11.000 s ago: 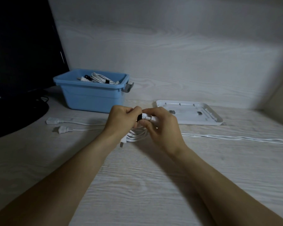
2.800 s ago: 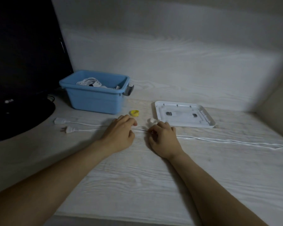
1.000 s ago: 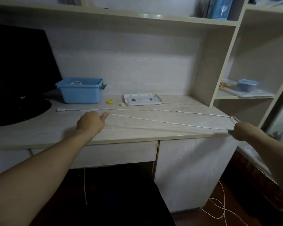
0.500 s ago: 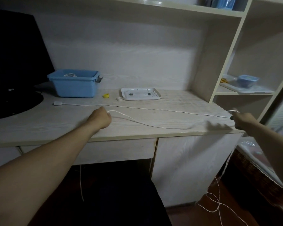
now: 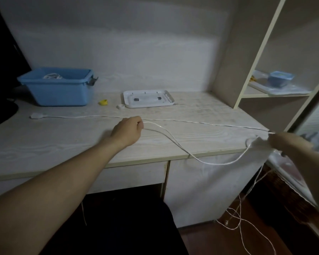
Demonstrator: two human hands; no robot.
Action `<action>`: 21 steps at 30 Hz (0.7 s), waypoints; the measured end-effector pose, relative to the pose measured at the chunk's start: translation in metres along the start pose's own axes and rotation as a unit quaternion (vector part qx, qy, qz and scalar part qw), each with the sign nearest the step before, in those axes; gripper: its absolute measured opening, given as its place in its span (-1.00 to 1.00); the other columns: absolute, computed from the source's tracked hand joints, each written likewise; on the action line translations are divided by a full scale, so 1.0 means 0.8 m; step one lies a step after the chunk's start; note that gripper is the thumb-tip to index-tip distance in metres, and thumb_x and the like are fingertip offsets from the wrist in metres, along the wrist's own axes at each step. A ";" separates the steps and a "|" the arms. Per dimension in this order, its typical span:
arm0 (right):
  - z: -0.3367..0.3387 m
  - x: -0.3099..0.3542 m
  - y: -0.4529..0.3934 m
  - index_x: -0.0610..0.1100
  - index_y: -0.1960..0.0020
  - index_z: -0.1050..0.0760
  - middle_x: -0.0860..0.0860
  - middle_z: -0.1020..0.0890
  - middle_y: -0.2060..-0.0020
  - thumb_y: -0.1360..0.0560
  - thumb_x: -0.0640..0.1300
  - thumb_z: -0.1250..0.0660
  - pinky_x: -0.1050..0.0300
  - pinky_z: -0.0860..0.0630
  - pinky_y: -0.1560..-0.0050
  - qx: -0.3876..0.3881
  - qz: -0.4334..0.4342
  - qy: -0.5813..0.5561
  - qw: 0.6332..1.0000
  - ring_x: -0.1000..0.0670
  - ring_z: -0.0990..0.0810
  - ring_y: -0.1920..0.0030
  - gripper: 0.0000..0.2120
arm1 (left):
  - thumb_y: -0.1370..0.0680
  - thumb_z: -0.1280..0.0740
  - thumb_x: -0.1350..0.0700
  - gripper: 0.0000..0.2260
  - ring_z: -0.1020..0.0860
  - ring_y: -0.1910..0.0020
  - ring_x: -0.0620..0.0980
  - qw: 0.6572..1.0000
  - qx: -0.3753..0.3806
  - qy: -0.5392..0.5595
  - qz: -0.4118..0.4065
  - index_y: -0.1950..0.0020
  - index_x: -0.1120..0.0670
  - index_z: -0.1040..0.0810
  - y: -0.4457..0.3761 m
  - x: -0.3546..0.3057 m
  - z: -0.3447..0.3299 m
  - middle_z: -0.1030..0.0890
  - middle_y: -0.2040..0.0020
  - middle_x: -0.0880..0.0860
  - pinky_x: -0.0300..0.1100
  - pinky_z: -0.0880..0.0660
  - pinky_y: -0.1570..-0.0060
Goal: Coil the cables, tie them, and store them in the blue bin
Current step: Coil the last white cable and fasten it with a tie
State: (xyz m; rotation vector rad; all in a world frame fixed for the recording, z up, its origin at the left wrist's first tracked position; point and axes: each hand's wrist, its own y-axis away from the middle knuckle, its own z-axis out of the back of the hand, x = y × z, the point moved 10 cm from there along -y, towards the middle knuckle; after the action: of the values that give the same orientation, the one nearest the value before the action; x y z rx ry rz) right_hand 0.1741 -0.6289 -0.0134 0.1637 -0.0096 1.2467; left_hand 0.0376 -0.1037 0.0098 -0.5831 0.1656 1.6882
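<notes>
A long white cable [image 5: 201, 122] runs across the desk from its flat plug end [image 5: 36, 115] at the left to the desk's right corner. My left hand [image 5: 127, 130] is closed on the cable at mid-desk. From it a slack loop [image 5: 175, 142] sags over the front edge to my right hand [image 5: 282, 141], blurred, closed on the cable beyond the right corner. More cable [image 5: 241, 220] trails onto the floor. The blue bin [image 5: 59, 91] stands at the back left with a coiled white cable [image 5: 52, 76] inside.
The bin's white lid [image 5: 148, 98] lies upside down at mid-back, with a small yellow piece [image 5: 103, 102] and a small white piece [image 5: 120, 106] beside it. A dark monitor [image 5: 2, 74] fills the left. Shelves at the right hold a tray with a blue container [image 5: 280, 80].
The cable was taut between my hands a second ago; my right hand has come in toward the desk corner, and the stretch now sags in a loop over the front edge.
</notes>
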 end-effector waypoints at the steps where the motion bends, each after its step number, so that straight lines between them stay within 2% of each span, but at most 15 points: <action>1: -0.005 -0.012 0.007 -0.26 -0.27 -0.42 -0.30 -0.60 -0.04 -0.64 0.05 -0.14 0.03 -0.54 0.17 0.015 -0.014 -0.047 0.999 -0.21 -0.60 0.22 -0.59 | -0.63 -0.17 0.08 -0.82 -0.55 0.06 0.17 1.000 -0.004 0.004 -0.002 0.02 0.06 -0.55 0.001 -0.007 -0.002 -0.63 0.03 0.11 0.07 -0.54 0.03; 2: -0.010 -0.028 0.013 -0.29 -0.18 -0.42 -0.31 -0.60 0.09 -0.66 -0.03 -0.16 0.07 -0.49 0.31 0.033 -0.025 -0.076 0.996 -0.19 -0.56 0.36 -0.68 | -0.63 -0.17 0.08 -0.81 -0.55 0.05 0.17 1.000 -0.006 0.011 -0.003 0.02 0.07 -0.55 0.003 -0.015 -0.005 -0.62 0.02 0.12 0.07 -0.54 0.03; 4: -0.030 -0.062 0.023 -0.38 -0.09 -0.47 -0.30 -0.62 0.24 -0.66 -0.06 -0.15 0.15 -0.42 0.38 0.081 -0.071 -0.097 0.989 -0.16 -0.55 0.47 -0.64 | -0.62 -0.17 0.10 -0.81 -0.56 0.08 0.15 1.000 -0.010 0.026 -0.012 0.02 0.09 -0.57 0.010 -0.030 -0.009 -0.64 0.03 0.13 0.02 -0.55 0.06; 7: -0.068 -0.086 0.040 -0.36 0.05 -0.54 -0.24 -0.68 0.32 -0.62 -0.07 -0.20 0.01 -0.60 0.20 0.165 -0.094 -0.080 0.979 -0.19 -0.67 0.39 -0.66 | -0.63 -0.19 0.13 -0.80 -0.52 0.36 -0.04 0.995 0.005 0.093 -0.030 0.03 0.12 -0.60 0.036 -0.060 -0.014 -0.63 0.21 0.08 -0.17 -0.45 0.31; 9: -0.083 -0.077 0.063 -0.29 0.03 -0.58 -0.16 -0.71 0.31 -0.62 -0.03 -0.25 0.09 -0.54 0.18 0.214 -0.065 -0.047 0.974 -0.12 -0.68 0.34 -0.68 | -0.64 -0.19 0.13 -0.80 -0.42 0.57 -0.15 0.984 0.045 0.171 -0.029 0.04 0.11 -0.59 0.057 -0.075 -0.017 -0.57 0.35 0.03 -0.27 -0.34 0.50; 12: -0.107 -0.048 0.113 -0.24 -0.04 -0.57 -0.11 -0.70 0.20 -0.63 -0.06 -0.27 0.12 -0.44 0.18 0.284 -0.005 -0.095 0.954 -0.09 -0.62 0.17 -0.76 | -0.66 -0.19 0.11 -0.80 -0.33 0.67 -0.08 0.965 0.127 0.223 -0.053 0.03 0.11 -0.57 0.095 -0.096 -0.026 -0.53 0.43 0.09 -0.31 -0.26 0.59; 16: -0.150 -0.034 0.147 -0.23 -0.12 -0.58 -0.08 -0.72 0.07 -0.60 -0.03 -0.31 0.07 -0.46 0.08 0.302 0.033 -0.107 0.947 -0.09 -0.64 0.02 -0.73 | -0.68 -0.18 0.10 -0.79 -0.28 0.69 -0.05 0.937 0.146 0.316 -0.032 0.03 0.13 -0.55 0.150 -0.093 -0.036 -0.45 0.52 0.06 -0.33 -0.22 0.60; 19: -0.172 -0.010 0.188 -0.18 -0.25 -0.52 -0.05 -0.67 -0.02 -0.57 0.10 -0.34 0.05 -0.54 0.06 0.268 0.086 0.050 0.958 -0.05 -0.63 0.00 -0.60 | -0.69 -0.17 0.11 -0.79 -0.22 0.68 -0.08 0.913 0.160 0.375 -0.016 0.01 0.17 -0.55 0.195 -0.087 -0.049 -0.37 0.52 0.07 -0.34 -0.18 0.63; 21: -0.174 0.033 0.219 -0.15 -0.40 -0.42 -0.09 -0.57 -0.23 -0.57 0.13 -0.31 0.07 -0.54 -0.13 0.200 0.182 0.114 0.956 -0.06 -0.58 -0.18 -0.49 | -0.69 -0.17 0.12 -0.78 -0.19 0.67 -0.09 0.890 0.187 0.417 -0.013 -0.01 0.21 -0.53 0.222 -0.088 -0.058 -0.33 0.50 0.08 -0.35 -0.16 0.64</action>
State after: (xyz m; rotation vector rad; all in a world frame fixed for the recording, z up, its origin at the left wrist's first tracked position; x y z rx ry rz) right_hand 0.0061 -0.5318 -0.1272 0.3796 0.4326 1.6208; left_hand -0.1123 -0.2229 -0.0348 -0.9732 1.0698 1.2299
